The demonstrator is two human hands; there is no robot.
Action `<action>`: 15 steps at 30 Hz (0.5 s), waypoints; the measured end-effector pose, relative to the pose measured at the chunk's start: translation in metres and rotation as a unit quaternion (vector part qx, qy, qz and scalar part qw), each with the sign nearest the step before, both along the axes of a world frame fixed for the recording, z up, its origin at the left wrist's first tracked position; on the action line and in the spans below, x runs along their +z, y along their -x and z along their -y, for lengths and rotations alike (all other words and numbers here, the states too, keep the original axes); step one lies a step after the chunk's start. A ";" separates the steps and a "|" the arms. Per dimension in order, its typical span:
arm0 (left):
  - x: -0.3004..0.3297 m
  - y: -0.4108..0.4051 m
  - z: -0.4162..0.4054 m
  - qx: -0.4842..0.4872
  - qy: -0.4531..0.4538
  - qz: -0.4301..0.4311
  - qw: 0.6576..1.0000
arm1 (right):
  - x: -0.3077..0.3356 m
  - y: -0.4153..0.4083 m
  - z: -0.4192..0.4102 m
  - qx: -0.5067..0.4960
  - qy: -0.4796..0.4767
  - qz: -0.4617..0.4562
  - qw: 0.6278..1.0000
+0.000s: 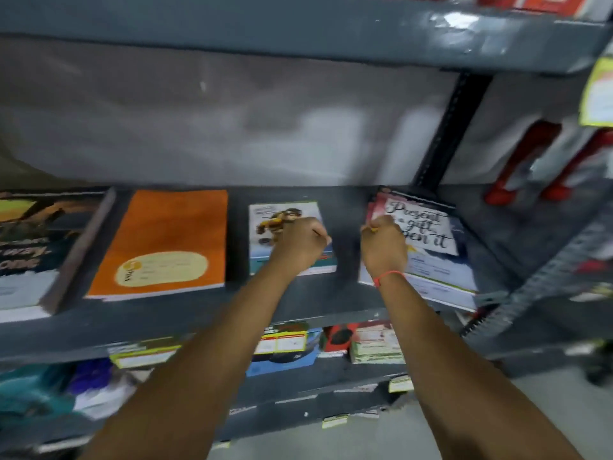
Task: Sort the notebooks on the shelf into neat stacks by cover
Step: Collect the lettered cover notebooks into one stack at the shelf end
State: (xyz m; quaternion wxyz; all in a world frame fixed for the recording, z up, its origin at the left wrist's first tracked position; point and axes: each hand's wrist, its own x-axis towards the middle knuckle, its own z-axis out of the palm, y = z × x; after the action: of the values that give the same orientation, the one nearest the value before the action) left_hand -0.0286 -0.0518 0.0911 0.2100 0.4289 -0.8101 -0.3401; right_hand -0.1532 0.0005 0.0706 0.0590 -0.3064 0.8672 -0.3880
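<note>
Right hand (384, 244) rests (fist closed) atop the lettered notebook stack (441, 260).

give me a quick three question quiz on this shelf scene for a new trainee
1. True or false: the orange notebook lies left of the cartoon-cover notebook.
2. Which hand rests on the stack topped by the lettered cover? A) left hand B) right hand C) neither
3. Fill in: the right hand has a ___ thread at its wrist.

Key: 1 true. 2 B; the left hand is over the cartoon cover. 3 red.
</note>
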 end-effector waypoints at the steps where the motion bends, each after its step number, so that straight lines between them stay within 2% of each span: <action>1: -0.004 0.019 -0.010 -0.017 -0.024 -0.015 0.999 | -0.004 0.016 -0.012 -0.021 -0.026 -0.011 0.999; 3: -0.014 0.051 -0.028 -0.044 -0.073 -0.019 0.996 | -0.016 0.047 -0.038 -0.054 -0.096 -0.027 0.993; 6: -0.032 0.082 -0.042 -0.068 -0.114 0.013 0.991 | -0.033 0.086 -0.074 -0.098 -0.166 0.013 0.981; 10: -0.046 0.104 -0.045 -0.022 -0.126 0.028 0.991 | -0.043 0.107 -0.099 -0.114 -0.162 0.081 0.977; 15: -0.054 0.117 -0.036 0.073 -0.140 0.023 0.987 | -0.047 0.118 -0.094 -0.138 -0.120 0.107 0.977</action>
State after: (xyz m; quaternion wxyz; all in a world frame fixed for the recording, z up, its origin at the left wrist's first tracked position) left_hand -0.1455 -0.0156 0.0375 0.1533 0.5194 -0.7257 -0.4242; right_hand -0.2708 0.0948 0.0233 0.1338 -0.1315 0.9300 -0.3160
